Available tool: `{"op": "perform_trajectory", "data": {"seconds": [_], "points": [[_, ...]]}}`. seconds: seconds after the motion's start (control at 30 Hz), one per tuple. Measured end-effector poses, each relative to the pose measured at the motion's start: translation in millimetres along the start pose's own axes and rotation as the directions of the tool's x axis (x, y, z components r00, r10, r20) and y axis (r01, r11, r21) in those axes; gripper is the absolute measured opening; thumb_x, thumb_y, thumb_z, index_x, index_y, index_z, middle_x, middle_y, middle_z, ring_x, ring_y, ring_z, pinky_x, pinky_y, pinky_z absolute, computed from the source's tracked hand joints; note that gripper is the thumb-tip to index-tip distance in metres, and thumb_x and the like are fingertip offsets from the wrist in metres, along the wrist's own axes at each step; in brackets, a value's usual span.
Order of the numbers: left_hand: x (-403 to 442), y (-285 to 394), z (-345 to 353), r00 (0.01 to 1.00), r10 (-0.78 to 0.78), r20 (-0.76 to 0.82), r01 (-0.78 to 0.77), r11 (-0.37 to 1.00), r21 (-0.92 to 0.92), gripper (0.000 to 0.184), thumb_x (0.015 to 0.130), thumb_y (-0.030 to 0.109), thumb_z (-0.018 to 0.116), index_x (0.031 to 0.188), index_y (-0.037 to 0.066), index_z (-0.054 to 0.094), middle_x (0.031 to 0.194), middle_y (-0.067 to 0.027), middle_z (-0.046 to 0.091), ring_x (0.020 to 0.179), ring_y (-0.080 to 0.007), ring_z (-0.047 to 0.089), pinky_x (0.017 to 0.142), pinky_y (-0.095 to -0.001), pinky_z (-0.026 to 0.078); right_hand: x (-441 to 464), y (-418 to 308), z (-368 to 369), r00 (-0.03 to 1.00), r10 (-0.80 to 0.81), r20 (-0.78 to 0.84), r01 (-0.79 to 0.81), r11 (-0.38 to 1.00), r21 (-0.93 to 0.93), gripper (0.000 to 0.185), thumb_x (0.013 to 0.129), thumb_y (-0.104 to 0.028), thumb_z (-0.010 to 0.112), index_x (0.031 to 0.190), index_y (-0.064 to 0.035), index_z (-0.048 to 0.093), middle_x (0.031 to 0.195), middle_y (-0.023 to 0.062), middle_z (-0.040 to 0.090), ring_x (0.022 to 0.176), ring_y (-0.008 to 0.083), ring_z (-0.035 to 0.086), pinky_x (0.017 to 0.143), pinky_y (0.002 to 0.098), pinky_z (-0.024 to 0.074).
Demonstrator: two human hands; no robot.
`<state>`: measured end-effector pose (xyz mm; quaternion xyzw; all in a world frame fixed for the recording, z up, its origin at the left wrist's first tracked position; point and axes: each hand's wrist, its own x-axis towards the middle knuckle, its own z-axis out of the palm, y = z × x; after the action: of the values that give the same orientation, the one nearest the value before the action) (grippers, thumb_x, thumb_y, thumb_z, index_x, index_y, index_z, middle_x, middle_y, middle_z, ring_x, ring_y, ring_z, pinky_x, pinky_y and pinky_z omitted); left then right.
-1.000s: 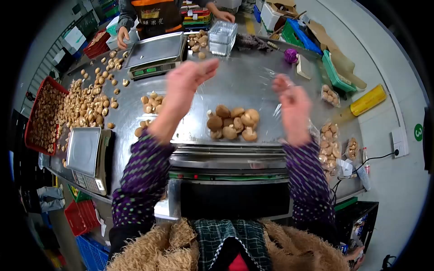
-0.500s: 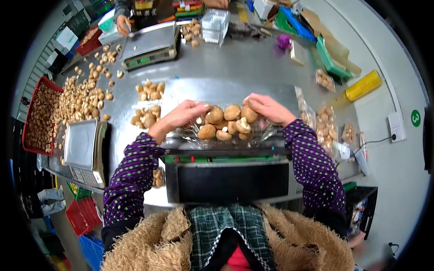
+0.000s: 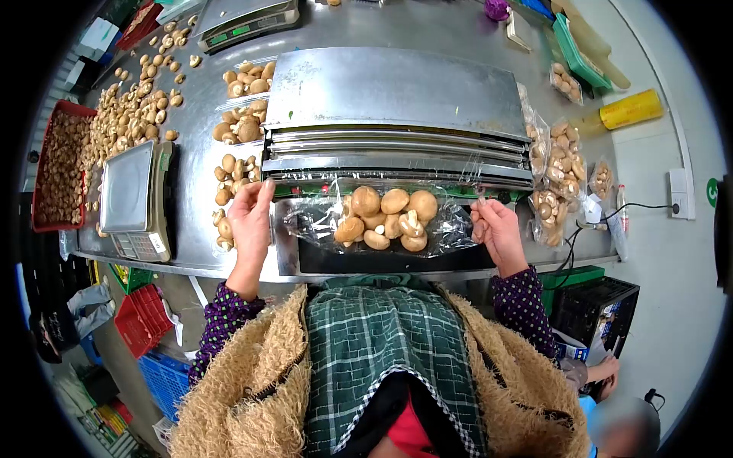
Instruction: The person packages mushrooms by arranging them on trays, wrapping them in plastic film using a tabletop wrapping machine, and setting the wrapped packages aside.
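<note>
A group of brown mushrooms lies at the middle in clear plastic film, over the dark front plate of a wrapping machine. My left hand is beside the film's left end, thumb and fingers closed at its upper corner. At the other end, my right hand pinches the film's edge, with its fingers curled. The film stretches between both hands, up to the machine's front rollers. Whether a tray sits under the mushrooms I cannot tell.
Packs of mushrooms line the machine's left side, and more bagged mushrooms lie to its right. Farther left are a scale, loose mushrooms and a red crate. A yellow film roll rests near the wall.
My hands have left the mushrooms' sides, spread apart and drawn toward my body, now at the film's ends. The view has tilted, showing the machine's metal top and rollers.
</note>
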<state>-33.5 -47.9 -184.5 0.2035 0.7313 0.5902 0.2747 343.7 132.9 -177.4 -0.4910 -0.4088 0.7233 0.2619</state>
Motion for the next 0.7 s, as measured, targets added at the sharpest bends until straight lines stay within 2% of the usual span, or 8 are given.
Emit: {"op": "perform_trajectory", "data": {"seconds": [0.1,0.23,0.3,0.37,0.47,0.57,0.63,0.7], "points": [[-18.0,-4.6,-17.9,0.974,-0.101,0.205,0.082,0.991,0.101,0.02,0.09,0.019,0.065,0.1,0.001,0.065,0.083,0.0024,0.058,0.075,-0.0057,0.052,0.068,-0.0201,0.043,-10.2,7.9,-2.2,0.998,0.015,0.061,-0.015,1.0,0.009,0.024,0.094,-0.02,0.059,0.099,0.004,0.064,0.079,0.0058,0.063,0.059,0.0091,0.056,0.054,0.0225,0.0463],[-32.9,-23.6,-5.2,0.88,0.225,0.418,-0.246,0.969,-0.005,0.014,0.095,0.013,0.056,0.094,-0.001,0.059,0.106,-0.0044,0.057,0.094,-0.01,0.053,0.084,-0.0245,0.044,-22.6,25.2,6.0,0.986,-0.083,0.145,0.106,0.982,-0.158,0.018,0.096,-0.012,0.054,0.1,0.0042,0.061,0.082,0.006,0.063,0.067,0.01,0.059,0.063,0.0245,0.0494],[-37.3,-23.6,7.7,0.946,0.252,0.204,-0.221,0.961,-0.164,0.016,0.098,0.011,0.05,0.09,0.0,0.058,0.1,-0.0051,0.058,0.091,-0.0109,0.054,0.084,-0.0245,0.043,-19.8,43.9,12.1,0.938,-0.345,-0.044,0.342,0.938,-0.052,0.014,0.097,-0.011,0.051,0.097,0.0012,0.057,0.079,0.0047,0.061,0.064,0.0097,0.058,0.06,0.0238,0.0485],[-41.8,-22.6,20.9,0.958,0.273,0.087,-0.251,0.946,-0.204,0.023,0.1,0.014,0.047,0.082,0.003,0.053,0.077,-0.0038,0.058,0.074,-0.0118,0.055,0.071,-0.0259,0.046,-16.8,43.6,38.8,0.929,-0.315,-0.192,0.315,0.949,-0.032,0.009,0.098,-0.01,0.049,0.097,-0.004,0.054,0.074,0.0017,0.057,0.058,0.0057,0.051,0.052,0.0213,0.044],[-42.1,-35.0,20.9,0.994,0.061,-0.085,-0.08,0.968,-0.24,0.022,0.099,0.016,0.048,0.08,0.007,0.052,0.072,-0.0024,0.055,0.064,-0.011,0.052,0.057,-0.0281,0.044,6.9,50.4,63.0,0.661,-0.728,-0.181,0.561,0.64,-0.525,0.008,0.092,-0.008,0.056,0.092,0.0004,0.056,0.074,0.0047,0.057,0.065,0.0103,0.052,0.06,0.0282,0.0459],[-65.3,-30.9,-10.7,0.998,0.067,-0.015,-0.068,0.991,-0.118,0.02,0.097,0.016,0.049,0.08,0.006,0.053,0.076,-0.0046,0.056,0.068,-0.0132,0.053,0.061,-0.0299,0.044,-21.8,45.5,17.7,0.84,-0.497,-0.217,0.385,0.829,-0.405,0.013,0.095,-0.013,0.055,0.086,-0.0029,0.054,0.062,-0.0025,0.047,0.055,0.0042,0.043,0.05,0.0225,0.0374],[-76.2,-34.1,-24.3,0.994,0.08,0.073,-0.075,0.995,-0.064,0.019,0.095,0.016,0.05,0.08,0.006,0.054,0.078,-0.0061,0.057,0.071,-0.0147,0.054,0.064,-0.031,0.045,-77.3,52.4,-7.9,0.853,-0.506,-0.125,0.319,0.697,-0.642,0.017,0.093,-0.015,0.056,0.082,-0.0023,0.054,0.062,0.0024,0.051,0.055,0.0081,0.047,0.051,0.0263,0.0399],[-78.8,-42.1,-11.2,0.988,0.076,0.136,-0.071,0.997,-0.043,0.017,0.093,0.016,0.052,0.08,0.005,0.055,0.08,-0.0075,0.058,0.074,-0.0162,0.055,0.067,-0.0322,0.045,-104.6,103.2,-28.0,0.966,-0.204,-0.159,0.037,0.717,-0.696,0.021,0.09,-0.018,0.059,0.078,-0.0011,0.056,0.065,0.01,0.058,0.057,0.0162,0.054,0.054,0.033,0.0452]]}}
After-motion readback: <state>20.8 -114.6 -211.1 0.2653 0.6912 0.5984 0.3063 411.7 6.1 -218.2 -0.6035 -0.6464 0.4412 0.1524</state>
